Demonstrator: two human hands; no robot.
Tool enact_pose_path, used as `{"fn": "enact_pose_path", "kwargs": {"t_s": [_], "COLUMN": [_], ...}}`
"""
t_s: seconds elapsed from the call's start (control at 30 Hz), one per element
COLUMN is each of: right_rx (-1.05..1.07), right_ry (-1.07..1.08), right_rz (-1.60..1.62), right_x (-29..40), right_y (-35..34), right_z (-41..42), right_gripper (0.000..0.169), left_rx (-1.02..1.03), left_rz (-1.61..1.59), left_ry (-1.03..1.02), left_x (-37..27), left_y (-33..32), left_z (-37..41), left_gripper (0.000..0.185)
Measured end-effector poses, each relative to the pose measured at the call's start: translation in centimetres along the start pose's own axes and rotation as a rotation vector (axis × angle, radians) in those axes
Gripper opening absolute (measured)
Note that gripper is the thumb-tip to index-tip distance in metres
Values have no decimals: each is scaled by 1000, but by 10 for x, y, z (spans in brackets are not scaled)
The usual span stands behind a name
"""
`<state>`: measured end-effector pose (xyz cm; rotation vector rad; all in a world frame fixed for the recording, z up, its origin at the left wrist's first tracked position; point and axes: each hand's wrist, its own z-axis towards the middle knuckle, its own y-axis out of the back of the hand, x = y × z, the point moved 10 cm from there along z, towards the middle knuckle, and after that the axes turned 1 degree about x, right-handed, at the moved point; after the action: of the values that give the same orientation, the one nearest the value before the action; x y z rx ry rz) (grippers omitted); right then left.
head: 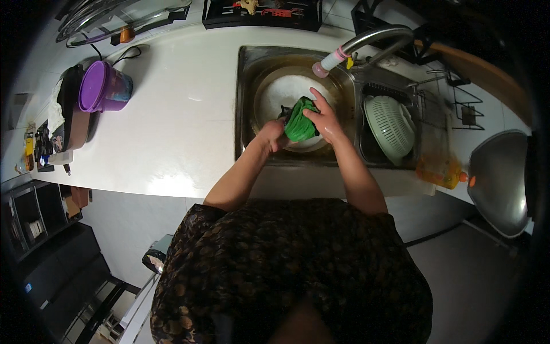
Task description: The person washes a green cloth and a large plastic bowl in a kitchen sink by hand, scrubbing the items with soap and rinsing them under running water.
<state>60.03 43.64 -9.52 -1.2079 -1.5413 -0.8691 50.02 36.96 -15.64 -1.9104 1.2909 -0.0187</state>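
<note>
A bunched green cloth (300, 121) with dark parts at its edges is between my two hands, above the left sink basin. My left hand (273, 134) grips its lower left side. On its right side my right hand (324, 118) holds it, with the thumb on top and the index finger stretched out. Beneath them a round basin with whitish, foamy water (283, 86) stands in the stainless steel sink (245, 64). The faucet (365, 41), with a pink and white nozzle, arches over the sink's back right.
A pale green plastic colander (389, 127) sits in the right basin. An orange liquid bottle (442, 170) and a metal wok (500, 182) are farther right. On the white countertop (172, 116) at left stands a purple-lidded bucket (105, 86). A black rack (262, 21) is at the back.
</note>
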Motion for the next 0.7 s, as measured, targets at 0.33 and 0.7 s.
{"fn": "enact_pose_path", "kwargs": {"t_s": [0.33,0.7], "right_rx": [-70,126], "right_ry": [573,-107], "right_rz": [-575,272], "right_x": [45,26], "right_y": [-13,-26], "right_z": [-20,-18], "right_gripper": [39,32], "left_rx": [147,348], "left_rz": [-97,-176], "left_ry": [49,191], "left_x": [-12,-7], "left_y": [-52,-87], "left_z": [-50,-83], "left_gripper": [37,26]}}
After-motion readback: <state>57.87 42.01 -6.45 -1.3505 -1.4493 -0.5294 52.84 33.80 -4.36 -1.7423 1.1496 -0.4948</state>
